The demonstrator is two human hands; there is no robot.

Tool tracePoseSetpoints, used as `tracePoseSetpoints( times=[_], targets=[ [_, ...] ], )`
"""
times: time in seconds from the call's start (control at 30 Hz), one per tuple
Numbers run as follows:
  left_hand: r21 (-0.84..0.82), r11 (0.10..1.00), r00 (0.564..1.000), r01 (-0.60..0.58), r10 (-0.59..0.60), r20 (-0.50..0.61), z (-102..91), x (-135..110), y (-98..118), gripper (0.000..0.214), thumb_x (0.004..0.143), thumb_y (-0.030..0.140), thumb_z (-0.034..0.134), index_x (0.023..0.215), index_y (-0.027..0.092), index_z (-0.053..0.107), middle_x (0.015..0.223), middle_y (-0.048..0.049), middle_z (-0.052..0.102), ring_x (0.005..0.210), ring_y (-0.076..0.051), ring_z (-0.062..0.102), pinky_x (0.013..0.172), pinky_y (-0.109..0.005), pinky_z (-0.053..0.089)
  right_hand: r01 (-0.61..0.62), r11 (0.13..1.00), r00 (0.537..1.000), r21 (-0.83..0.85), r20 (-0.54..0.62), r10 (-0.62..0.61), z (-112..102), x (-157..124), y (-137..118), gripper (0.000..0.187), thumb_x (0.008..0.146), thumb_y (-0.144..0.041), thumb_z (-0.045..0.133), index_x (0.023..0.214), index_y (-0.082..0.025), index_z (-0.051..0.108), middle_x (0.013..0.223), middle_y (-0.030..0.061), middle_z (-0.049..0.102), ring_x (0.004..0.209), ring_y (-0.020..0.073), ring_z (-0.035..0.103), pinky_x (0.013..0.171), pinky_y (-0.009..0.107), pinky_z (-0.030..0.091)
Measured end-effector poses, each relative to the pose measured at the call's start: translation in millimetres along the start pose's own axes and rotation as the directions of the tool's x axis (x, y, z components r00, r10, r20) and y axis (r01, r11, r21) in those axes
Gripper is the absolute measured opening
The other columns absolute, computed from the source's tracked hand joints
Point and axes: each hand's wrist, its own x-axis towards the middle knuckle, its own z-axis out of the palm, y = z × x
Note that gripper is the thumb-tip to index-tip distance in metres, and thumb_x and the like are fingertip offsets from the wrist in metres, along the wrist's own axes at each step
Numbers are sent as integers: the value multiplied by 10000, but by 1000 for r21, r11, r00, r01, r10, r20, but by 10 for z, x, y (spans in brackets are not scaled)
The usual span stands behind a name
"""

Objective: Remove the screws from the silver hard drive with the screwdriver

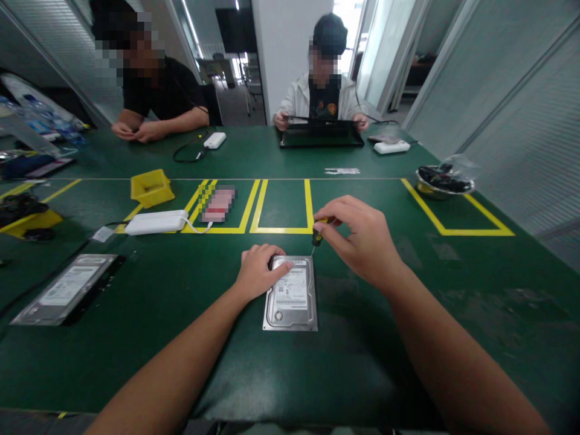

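Observation:
A silver hard drive with a white label lies flat on the green table in front of me. My left hand rests on the drive's far left corner, fingers curled and pressing down on it. My right hand pinches a small screwdriver with a yellow and black handle. The screwdriver stands nearly upright, and its thin tip meets the drive's far right corner.
A second hard drive lies at the left, with a white power strip and a yellow bin behind it. Yellow tape marks boxes on the table. A metal bowl sits far right. Two people work at the far side.

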Motion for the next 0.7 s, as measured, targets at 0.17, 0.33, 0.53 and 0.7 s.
tracePoseSetpoints(
  times=[0.17,0.33,0.53,0.7],
  targets=[
    [-2,1000,1000,-1,1,-5,6,-1,-5,342,878,564,582,995,258,681,1005,-19,698,945,-262,562,825,-399,347,10,1000,1000,9,0,-10,-4,0,-10,94,888,-147,594,939,-168,669,931,43,694,859,170,630,790,305,493],
    [-4,1000,1000,-5,5,-7,6,-1,-6,347,875,567,581,987,255,682,1002,-22,698,940,-265,561,819,-396,345,2,1000,1000,5,-18,-2,-1,-3,-11,81,880,-174,635,932,-160,696,943,59,676,897,174,630,801,305,497],
    [-4,1000,1000,3,-3,-7,7,10,6,333,881,553,581,974,251,682,989,-19,699,930,-262,561,821,-396,343,0,1000,1000,-6,-10,0,5,-5,4,65,880,-164,639,907,-175,697,889,37,674,858,169,620,770,300,485],
    [0,1000,1000,11,-11,-10,13,26,11,330,914,539,536,939,247,687,955,-17,698,904,-255,557,795,-389,333,5,1000,1000,-18,5,-5,1,-4,-5,82,881,-137,631,923,-152,700,905,41,683,863,161,625,780,287,480]
  ],
)
